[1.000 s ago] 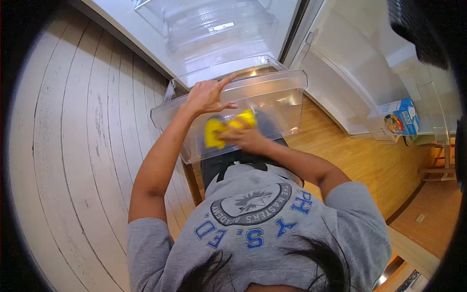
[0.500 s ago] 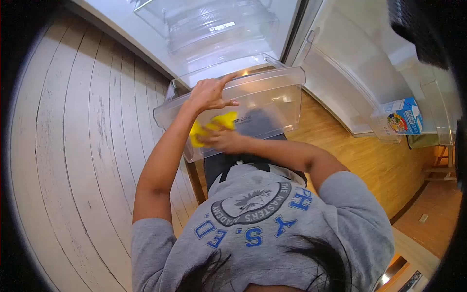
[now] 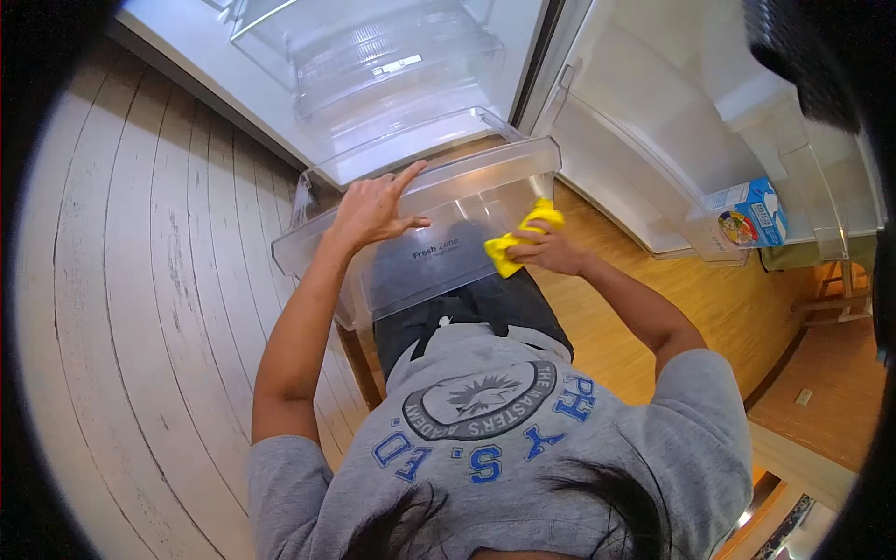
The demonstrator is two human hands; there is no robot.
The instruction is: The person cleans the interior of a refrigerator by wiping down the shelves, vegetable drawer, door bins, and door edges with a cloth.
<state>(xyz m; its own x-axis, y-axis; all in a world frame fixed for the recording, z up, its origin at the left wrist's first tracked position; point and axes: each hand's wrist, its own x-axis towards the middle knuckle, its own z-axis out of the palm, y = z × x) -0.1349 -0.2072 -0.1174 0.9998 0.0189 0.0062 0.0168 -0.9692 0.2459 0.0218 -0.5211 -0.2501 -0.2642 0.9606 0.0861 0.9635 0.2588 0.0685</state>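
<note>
Fingers of the right hand (image 3: 557, 253) clamp a yellow cloth (image 3: 505, 256) by the right edge of the clear drawer (image 3: 401, 282); the left hand (image 3: 367, 211) grips its top edge. Wiping looks underway; what's left is unclear.

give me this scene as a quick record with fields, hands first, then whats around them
left hand: on the upper rim of a clear plastic drawer, index finger and thumb spread; grip unclear
right hand: holding a crumpled bright yellow cloth by the drawer's right end; contact with the drawer unclear
drawer marking: dark "Fresh Zone" lettering on the front
behind drawer: open white fridge
fridge door: swung open at right, with a blue-and-white printed carton in its clear shelf
floor at right: yellowish-brown wood flooring
</note>
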